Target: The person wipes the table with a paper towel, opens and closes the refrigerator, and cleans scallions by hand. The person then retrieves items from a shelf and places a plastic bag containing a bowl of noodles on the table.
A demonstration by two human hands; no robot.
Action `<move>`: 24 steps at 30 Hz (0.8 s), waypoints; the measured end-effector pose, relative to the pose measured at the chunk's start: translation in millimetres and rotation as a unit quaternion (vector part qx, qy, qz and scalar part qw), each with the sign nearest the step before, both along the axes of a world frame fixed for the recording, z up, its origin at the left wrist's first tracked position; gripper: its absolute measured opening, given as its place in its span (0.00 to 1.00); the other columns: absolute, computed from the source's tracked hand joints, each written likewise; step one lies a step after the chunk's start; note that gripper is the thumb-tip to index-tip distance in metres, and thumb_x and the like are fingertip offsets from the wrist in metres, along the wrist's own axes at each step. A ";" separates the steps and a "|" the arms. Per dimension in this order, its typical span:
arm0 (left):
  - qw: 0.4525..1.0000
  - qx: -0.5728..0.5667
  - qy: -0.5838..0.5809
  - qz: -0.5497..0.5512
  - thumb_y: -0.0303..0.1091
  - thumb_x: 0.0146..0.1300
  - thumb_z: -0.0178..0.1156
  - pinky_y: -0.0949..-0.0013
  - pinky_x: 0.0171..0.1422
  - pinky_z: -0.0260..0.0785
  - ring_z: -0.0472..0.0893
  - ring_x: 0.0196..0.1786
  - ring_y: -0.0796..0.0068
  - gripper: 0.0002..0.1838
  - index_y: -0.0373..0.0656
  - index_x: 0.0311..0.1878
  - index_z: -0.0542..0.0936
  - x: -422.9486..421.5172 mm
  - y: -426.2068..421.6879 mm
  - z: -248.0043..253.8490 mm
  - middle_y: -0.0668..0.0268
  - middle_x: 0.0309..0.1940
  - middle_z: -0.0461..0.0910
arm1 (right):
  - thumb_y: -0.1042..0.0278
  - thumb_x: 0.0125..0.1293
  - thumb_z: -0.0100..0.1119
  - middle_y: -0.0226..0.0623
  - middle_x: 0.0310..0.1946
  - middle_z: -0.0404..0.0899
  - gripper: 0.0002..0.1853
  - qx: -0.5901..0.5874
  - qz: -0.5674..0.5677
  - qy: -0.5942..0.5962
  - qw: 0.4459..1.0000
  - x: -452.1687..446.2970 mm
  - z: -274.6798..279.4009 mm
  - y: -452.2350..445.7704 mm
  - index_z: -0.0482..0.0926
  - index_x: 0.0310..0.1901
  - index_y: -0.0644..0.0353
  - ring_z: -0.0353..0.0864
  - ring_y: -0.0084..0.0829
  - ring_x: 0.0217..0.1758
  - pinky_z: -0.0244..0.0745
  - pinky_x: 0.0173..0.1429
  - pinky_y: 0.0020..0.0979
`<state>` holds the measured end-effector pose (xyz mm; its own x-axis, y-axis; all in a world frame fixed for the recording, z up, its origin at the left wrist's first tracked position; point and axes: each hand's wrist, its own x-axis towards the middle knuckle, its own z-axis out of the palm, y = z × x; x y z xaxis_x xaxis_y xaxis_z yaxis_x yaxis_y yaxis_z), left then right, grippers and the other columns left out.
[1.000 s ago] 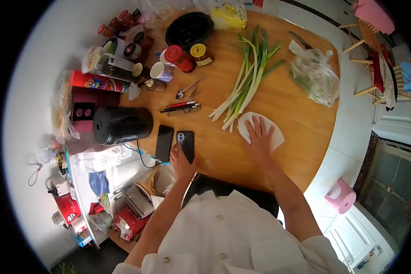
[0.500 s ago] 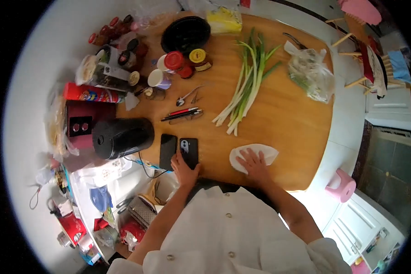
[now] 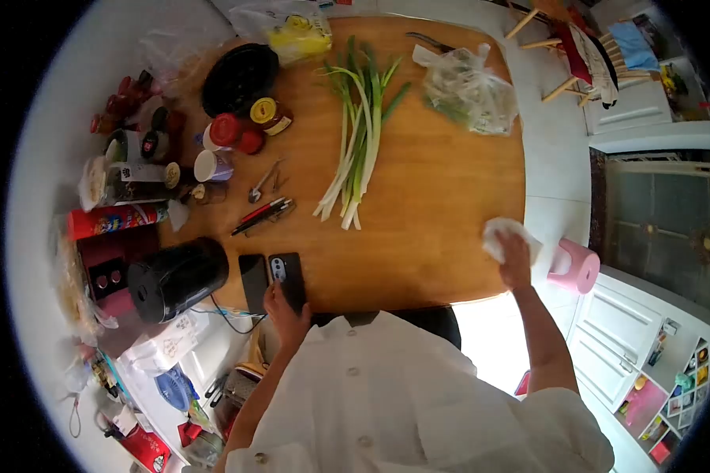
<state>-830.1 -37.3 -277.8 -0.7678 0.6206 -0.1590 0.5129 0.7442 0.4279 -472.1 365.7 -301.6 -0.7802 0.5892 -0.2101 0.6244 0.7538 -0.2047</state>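
My left hand (image 3: 288,314) is at the near edge of the wooden table, its fingers and thumb on either side of the lower end of a black smartphone (image 3: 291,277). Beside that phone, to its left, lies a second dark phone (image 3: 253,282). Out at the table's right edge, my right hand (image 3: 515,254) has hold of a white cloth (image 3: 495,230), part of which reaches past the edge; the fingertips are blurred. A bunch of green onions (image 3: 360,142) lies across the middle of the table (image 3: 426,252).
A clear bag of vegetables (image 3: 475,94) and a dark curved tool (image 3: 430,41) sit at the far right. Jars, including a red-lidded jar (image 3: 237,132), cups, pens (image 3: 262,215), a black bowl (image 3: 240,80) and a black appliance (image 3: 178,277) crowd the left. A pink stool (image 3: 576,266) stands on the floor.
My right hand has slid the white cloth rightwards from the table's near middle to its right edge. My left hand stays at the phone. The whole view has shifted.
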 end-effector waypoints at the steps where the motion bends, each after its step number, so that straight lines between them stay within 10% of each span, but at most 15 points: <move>1: 1.000 0.004 0.003 -0.010 0.30 0.48 0.68 0.47 0.67 0.52 0.57 0.64 0.44 0.45 0.40 0.69 0.55 -1.0 1.6 -2.5 0.48 0.64 0.54 | 0.64 0.59 0.56 0.38 0.66 0.58 0.30 0.019 -0.080 0.023 0.996 -5.4 -1.1 6.3 0.65 0.65 0.44 0.58 0.46 0.67 0.51 0.69 0.50; 4: 0.999 0.021 -0.006 -0.025 0.29 0.49 0.67 0.50 0.67 0.52 0.57 0.64 0.44 0.43 0.40 0.69 0.57 -8.8 15.4 3.8 0.47 0.65 0.54 | 0.68 0.57 0.59 0.48 0.63 0.59 0.32 0.043 -0.251 0.094 0.962 -43.8 -10.6 5.4 0.64 0.64 0.52 0.60 0.51 0.63 0.58 0.65 0.49; 15: 0.994 0.083 0.075 -0.013 0.30 0.52 0.65 0.54 0.63 0.58 0.64 0.59 0.46 0.33 0.38 0.63 0.65 -83.1 86.1 11.5 0.47 0.57 0.63 | 0.63 0.41 0.73 0.48 0.53 0.61 0.38 -0.100 -0.194 0.148 0.964 -187.1 -9.6 -30.5 0.66 0.56 0.56 0.63 0.51 0.57 0.65 0.59 0.48; 24: 0.989 0.086 0.117 -0.001 0.35 0.51 0.67 0.48 0.63 0.56 0.67 0.57 0.49 0.30 0.40 0.57 0.70 -168.0 165.0 -2.8 0.52 0.53 0.69 | 0.62 0.28 0.79 0.46 0.48 0.62 0.44 -0.130 -0.216 -0.044 0.967 -204.3 -32.6 10.5 0.64 0.51 0.60 0.65 0.49 0.53 0.70 0.56 0.46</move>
<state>-998.1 127.7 -280.6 -0.7702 0.6241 0.1316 0.6140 0.6696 0.4178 -676.5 376.1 -334.3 -0.4459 0.7739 -0.4498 0.8929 0.3499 -0.2833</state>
